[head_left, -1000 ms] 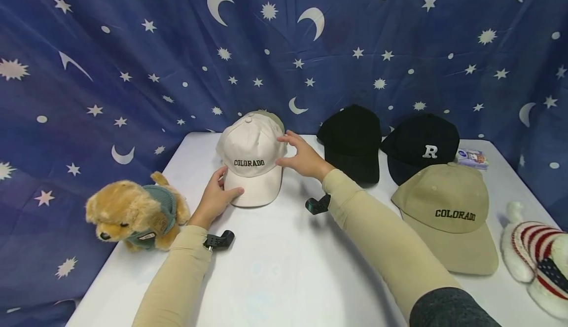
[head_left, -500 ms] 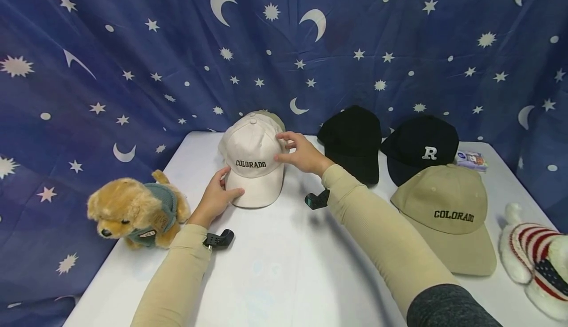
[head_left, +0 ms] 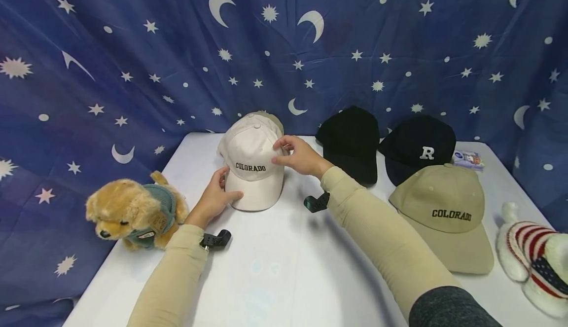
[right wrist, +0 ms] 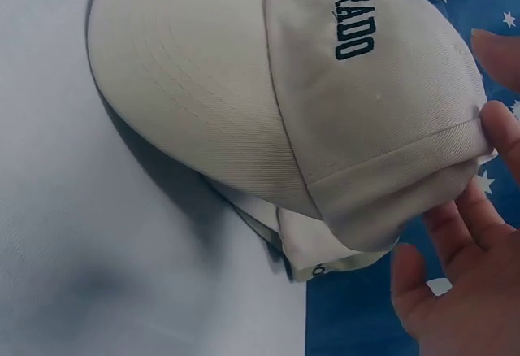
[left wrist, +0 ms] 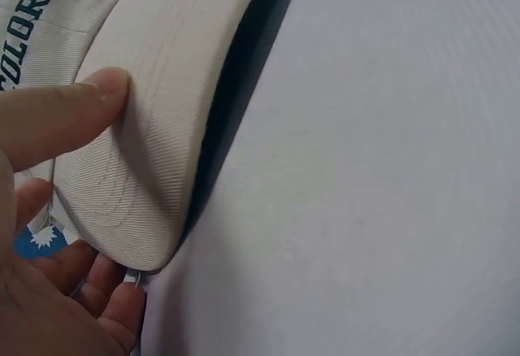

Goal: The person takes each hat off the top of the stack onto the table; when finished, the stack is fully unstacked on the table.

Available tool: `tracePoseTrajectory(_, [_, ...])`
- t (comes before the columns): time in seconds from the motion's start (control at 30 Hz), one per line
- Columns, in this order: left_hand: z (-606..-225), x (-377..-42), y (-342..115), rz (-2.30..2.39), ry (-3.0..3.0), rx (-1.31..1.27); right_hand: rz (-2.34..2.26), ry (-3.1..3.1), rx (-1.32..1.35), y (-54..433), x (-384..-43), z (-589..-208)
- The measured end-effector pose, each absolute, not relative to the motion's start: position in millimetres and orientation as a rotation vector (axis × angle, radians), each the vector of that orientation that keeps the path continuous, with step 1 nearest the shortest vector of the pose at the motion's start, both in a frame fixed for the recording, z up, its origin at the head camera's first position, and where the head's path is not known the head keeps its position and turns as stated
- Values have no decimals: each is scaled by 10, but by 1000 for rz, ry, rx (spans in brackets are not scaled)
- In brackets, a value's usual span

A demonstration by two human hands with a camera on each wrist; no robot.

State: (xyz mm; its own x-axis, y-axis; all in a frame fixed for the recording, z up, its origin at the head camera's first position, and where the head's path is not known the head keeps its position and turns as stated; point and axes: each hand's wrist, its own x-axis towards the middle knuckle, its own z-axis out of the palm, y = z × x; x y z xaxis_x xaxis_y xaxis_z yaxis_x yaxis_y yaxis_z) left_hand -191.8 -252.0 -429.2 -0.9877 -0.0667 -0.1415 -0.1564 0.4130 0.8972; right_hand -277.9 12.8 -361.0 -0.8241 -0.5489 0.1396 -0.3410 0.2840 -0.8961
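Observation:
A white cap [head_left: 255, 142] lettered COLORADO sits at the far left of the table on other pale caps. In the left wrist view, my left hand [left wrist: 61, 185] holds its brim [left wrist: 154, 128], thumb on top and fingers at the side edge. My right hand [head_left: 301, 155] holds the right side of the crown with bent fingers and thumb. The right wrist view shows its fingertips [right wrist: 497, 128] at the crown's edge. Under the white cap lies another pale cap [right wrist: 313, 238], and an olive-beige crown [head_left: 272, 117] peeks out behind it.
A plush dog [head_left: 133, 211] in a teal vest stands at the left. To the right are a black cap [head_left: 350, 144], a navy cap [head_left: 421, 142] with an R, a tan COLORADO cap [head_left: 445, 213], a small purple packet [head_left: 469, 160] and a white plush toy [head_left: 530, 258] in stripes.
My right hand has moved slightly left and closed in on the crown. The white cap has tipped slightly, its lettering and brim a little lower. My left hand stays at the brim.

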Motion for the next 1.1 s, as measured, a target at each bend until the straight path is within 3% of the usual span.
tracePoseTrajectory(1.1, [-4075, -1717, -2346, 1596, 2546, -19, -1599, 2482, -948, 505, -2578, -3430])
